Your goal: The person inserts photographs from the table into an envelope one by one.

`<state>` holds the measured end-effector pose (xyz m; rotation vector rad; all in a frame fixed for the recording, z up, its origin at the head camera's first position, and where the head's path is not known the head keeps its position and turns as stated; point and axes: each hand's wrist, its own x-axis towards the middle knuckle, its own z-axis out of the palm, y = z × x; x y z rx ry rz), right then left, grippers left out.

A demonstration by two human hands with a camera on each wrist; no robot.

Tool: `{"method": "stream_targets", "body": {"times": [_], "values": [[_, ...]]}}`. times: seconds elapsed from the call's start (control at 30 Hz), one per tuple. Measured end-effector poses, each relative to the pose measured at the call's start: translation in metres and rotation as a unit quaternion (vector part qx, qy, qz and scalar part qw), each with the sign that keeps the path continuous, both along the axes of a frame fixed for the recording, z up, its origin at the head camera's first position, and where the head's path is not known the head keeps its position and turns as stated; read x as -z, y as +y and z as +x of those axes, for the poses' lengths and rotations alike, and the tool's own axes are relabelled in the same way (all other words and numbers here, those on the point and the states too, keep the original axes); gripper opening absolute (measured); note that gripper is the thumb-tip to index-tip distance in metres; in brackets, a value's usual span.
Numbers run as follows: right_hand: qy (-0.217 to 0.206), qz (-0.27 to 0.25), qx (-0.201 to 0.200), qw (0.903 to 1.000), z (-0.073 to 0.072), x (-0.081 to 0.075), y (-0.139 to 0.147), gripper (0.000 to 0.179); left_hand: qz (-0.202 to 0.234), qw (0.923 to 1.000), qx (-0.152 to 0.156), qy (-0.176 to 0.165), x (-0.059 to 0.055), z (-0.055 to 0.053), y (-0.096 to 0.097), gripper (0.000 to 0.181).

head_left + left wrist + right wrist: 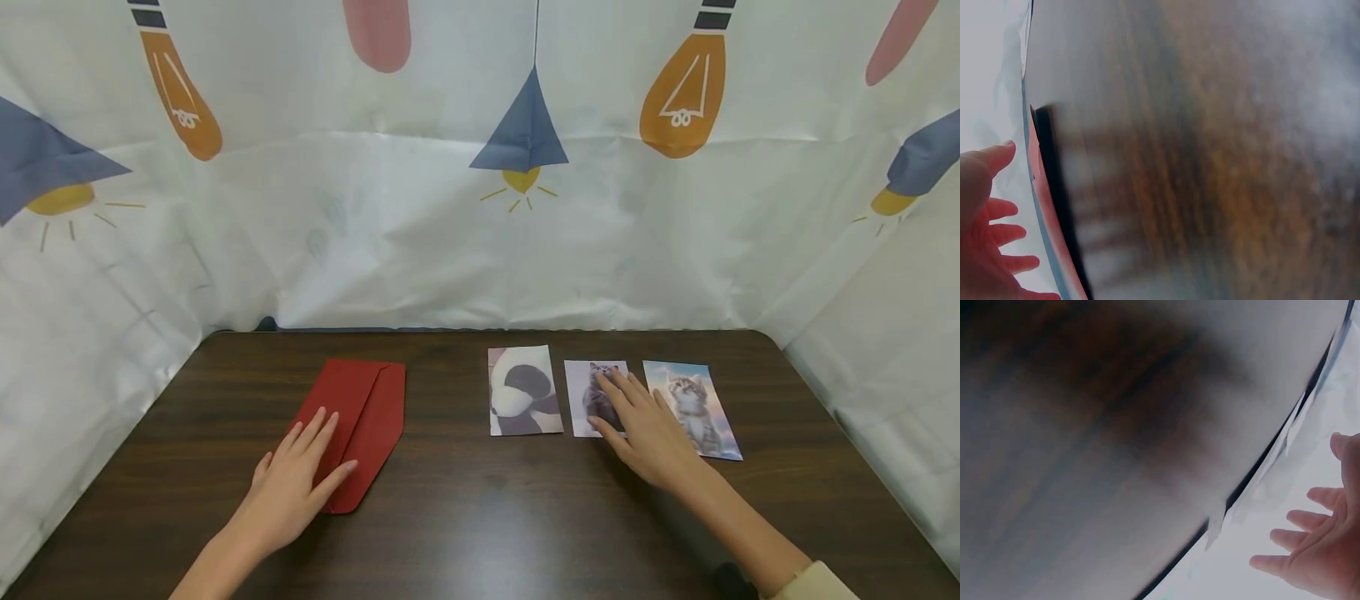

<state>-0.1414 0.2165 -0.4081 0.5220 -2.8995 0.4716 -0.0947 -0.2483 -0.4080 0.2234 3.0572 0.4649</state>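
My left hand (pixel 288 483), fingers spread, is over the lower left part of a red envelope (pixel 378 429) on the left of the table. In the left wrist view, the envelope (pixel 1054 219) is a thin red strip beyond the spread fingers. My right hand (pixel 648 433) has its fingers stretched over a card with a grey cat (pixel 577 408), partly covering it. Right of that card, overlapped by the back of the hand, lies a card with a striped kitten against a pastel sky (pixel 693 404). A third card, bearing a white shape with a dark oval patch (pixel 521 396), lies left of the cat card.
All of this lies on a dark wood-grain table (pixel 465 508) with rounded far corners. A white curtain (pixel 427 250) printed with lamps and bulbs hangs behind and along both sides. Beside the right forearm, a small dark object (pixel 731 579) shows at the near edge.
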Motion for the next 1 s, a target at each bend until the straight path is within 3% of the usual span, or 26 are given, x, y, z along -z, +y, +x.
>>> {"method": "stream_targets", "body": {"times": [0.8, 1.0], "values": [[-0.019, -0.025, -0.021, 0.9993, -0.028, -0.002, -0.008, 0.055, 0.017, 0.9997, 0.015, 0.01, 0.001, -0.01, -0.011, 0.077], [-0.005, -0.032, -0.023, 0.9992, -0.034, -0.003, -0.009, 0.051, 0.015, 0.9994, 0.028, 0.012, 0.002, -0.011, -0.012, 0.074]]}}
